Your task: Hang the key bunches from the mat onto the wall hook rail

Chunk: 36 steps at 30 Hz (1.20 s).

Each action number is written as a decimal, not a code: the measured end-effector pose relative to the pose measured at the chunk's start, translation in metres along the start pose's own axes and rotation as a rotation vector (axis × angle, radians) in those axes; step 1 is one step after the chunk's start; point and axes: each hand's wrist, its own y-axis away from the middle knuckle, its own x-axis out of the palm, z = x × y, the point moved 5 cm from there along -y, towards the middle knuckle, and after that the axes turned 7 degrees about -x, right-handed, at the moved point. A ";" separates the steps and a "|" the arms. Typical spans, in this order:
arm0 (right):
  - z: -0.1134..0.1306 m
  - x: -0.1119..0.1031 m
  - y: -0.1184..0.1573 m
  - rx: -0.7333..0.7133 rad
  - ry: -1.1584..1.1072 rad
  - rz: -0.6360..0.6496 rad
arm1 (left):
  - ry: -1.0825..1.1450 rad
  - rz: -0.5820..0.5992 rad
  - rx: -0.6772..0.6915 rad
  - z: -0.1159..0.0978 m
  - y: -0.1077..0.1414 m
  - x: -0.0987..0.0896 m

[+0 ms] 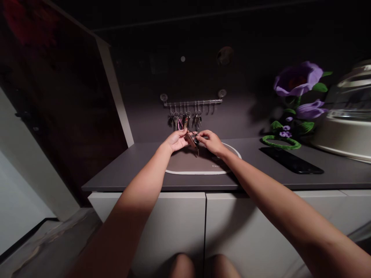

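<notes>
Both hands work together on one small bunch of keys (198, 150), held in the air above the mat (185, 164), between the surface's near edge and its far edge by the wall. The left hand (176, 141) is turned partly palm up, its grip closed on the brown piece (190, 139) of the bunch. The right hand (213, 143) has thumb and forefinger together in a pinch on the dark part beside it, with a slim key pointing down below; just how the ring sits between the fingertips is too small to tell. The step in hand looks like fine handling of the ring and its pieces. Any move from here calls, I judge, for a steady left hold and small, careful turns of the right fingertips, so that nothing slips onto the mat.

Behind the hands, more keys (198, 117) and a pink loop (179, 123) hang from the clear rail (193, 102) on the wall. Towards the right part of the surface (116, 170), a black phone (292, 160) lies near the front of a purple flower (298, 79) with a green ring (281, 144) at its foot
</notes>
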 end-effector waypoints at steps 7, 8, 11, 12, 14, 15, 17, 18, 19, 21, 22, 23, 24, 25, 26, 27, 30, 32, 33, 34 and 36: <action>-0.003 -0.002 -0.002 0.037 -0.199 -0.071 | 0.006 -0.018 0.019 -0.001 -0.003 -0.003; -0.003 -0.003 -0.002 0.041 -0.224 -0.082 | 0.010 -0.014 0.021 -0.001 -0.003 -0.002; -0.004 -0.006 -0.002 0.055 -0.290 -0.118 | 0.010 0.000 0.020 0.001 -0.004 -0.001; -0.005 -0.007 -0.002 0.061 -0.311 -0.137 | 0.003 0.001 0.017 0.002 -0.003 0.000; -0.006 -0.010 -0.003 0.073 -0.354 -0.177 | -0.019 0.001 0.014 0.004 -0.002 0.002; -0.006 -0.011 -0.003 0.079 -0.374 -0.194 | -0.034 0.000 0.013 0.005 -0.002 0.003; -0.007 -0.012 -0.003 0.089 -0.408 -0.220 | -0.081 -0.006 0.012 0.007 -0.002 0.004; -0.007 -0.013 -0.002 0.093 -0.425 -0.229 | -0.115 -0.008 0.010 0.009 -0.002 0.005; -0.007 -0.013 -0.002 0.099 -0.440 -0.234 | -0.155 -0.008 0.007 0.010 -0.002 0.005; -0.006 -0.013 -0.001 0.109 -0.465 -0.236 | -0.236 -0.014 0.000 0.014 -0.003 0.006; -0.007 -0.013 -0.001 0.115 -0.475 -0.233 | -0.271 -0.019 -0.003 0.016 -0.004 0.006; -0.007 -0.013 -0.001 0.120 -0.485 -0.228 | -0.298 -0.024 -0.005 0.018 -0.004 0.005; -0.007 -0.013 -0.001 0.124 -0.495 -0.224 | -0.319 -0.029 -0.003 0.019 -0.005 0.005; -0.007 -0.012 -0.001 0.127 -0.507 -0.222 | -0.338 -0.034 0.002 0.020 -0.006 0.006; -0.008 -0.012 -0.001 0.132 -0.521 -0.220 | -0.358 -0.039 0.010 0.021 -0.006 0.006; -0.008 -0.011 -0.001 0.140 -0.538 -0.218 | -0.378 -0.044 0.018 0.021 -0.007 0.007; -0.010 -0.009 -0.001 0.182 -0.585 -0.209 | -0.443 -0.076 0.054 0.022 -0.007 0.010; -0.012 -0.008 0.000 0.209 -0.607 -0.217 | -0.472 -0.096 0.074 0.023 -0.007 0.013; -0.014 -0.008 0.000 0.218 -0.613 -0.230 | -0.479 -0.102 0.080 0.023 -0.007 0.014; -0.015 -0.008 0.000 0.227 -0.616 -0.242 | -0.481 -0.106 0.085 0.024 -0.007 0.016; -0.018 -0.008 0.000 0.245 -0.629 -0.265 | -0.478 -0.115 0.097 0.025 -0.008 0.017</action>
